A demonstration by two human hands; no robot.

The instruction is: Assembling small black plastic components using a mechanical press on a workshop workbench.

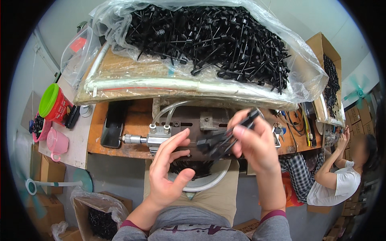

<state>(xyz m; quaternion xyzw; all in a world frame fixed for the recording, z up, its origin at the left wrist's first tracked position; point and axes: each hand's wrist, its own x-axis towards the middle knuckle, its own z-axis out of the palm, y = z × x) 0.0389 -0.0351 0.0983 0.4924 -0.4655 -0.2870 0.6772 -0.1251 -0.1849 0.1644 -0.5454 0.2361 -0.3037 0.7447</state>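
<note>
My right hand [260, 145] is closed around a bunch of black plastic parts with thin stems [215, 145], held over the front of the bench. To its left, my left hand [167, 172] has its fingers apart and holds nothing; it is beside a metal pneumatic cylinder [157, 139] with two clear hoses. Behind the held parts, a metal block [208, 120] is fixed on a dark plate. Below both hands, a round basket with a white rim [217, 179] rests on my lap, with black parts inside. My right hand partly hides what it grips.
A plastic-lined tray [132, 84] heaped with similar black parts [217, 40] overhangs the bench. A phone [112, 126], pink cup [57, 141] and red tub [60, 108] are at left. Cables [295, 124] are at right, where another person [337, 176] works. A lined box [80, 209] stands lower left.
</note>
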